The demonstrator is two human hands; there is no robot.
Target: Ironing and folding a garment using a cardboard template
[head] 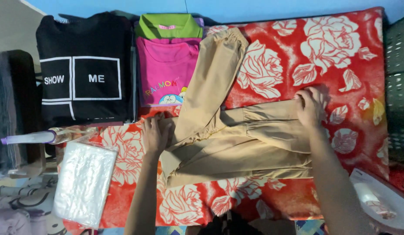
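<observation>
A pair of tan trousers [237,148] lies partly folded on a red mattress with white rose print [332,56]. One leg [213,78] runs up toward the far edge; the other is folded across to the right. My left hand [156,132] presses flat on the trousers' left edge. My right hand [310,106] grips the fabric at the far right end of the folded part.
A folded black shirt [84,69] with white boxes lies at the back left, beside a folded pink shirt [167,74] and a green one [169,25]. A clear plastic bag stack [84,182] and a spray bottle [45,137] sit at left. A green crate [398,82] stands at right.
</observation>
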